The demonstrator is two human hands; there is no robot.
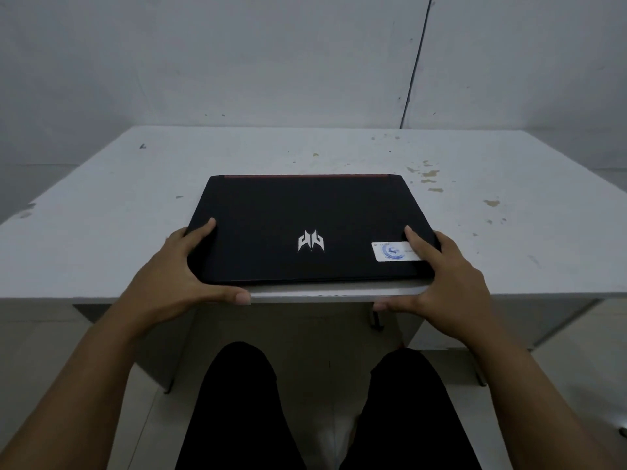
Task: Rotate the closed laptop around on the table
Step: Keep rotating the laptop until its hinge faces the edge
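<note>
A stained white bench [135, 212] stands against a grey wall. The closed laptop [305, 218] lies at its near edge, long axis running left to right. The left hand [176, 266] and right hand [444, 269] each clasp a near corner, equally close.

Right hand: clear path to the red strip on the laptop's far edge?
Probably yes. The right hand grips the closed black laptop at its near right corner; nothing lies on the lid between it and the red strip.
</note>
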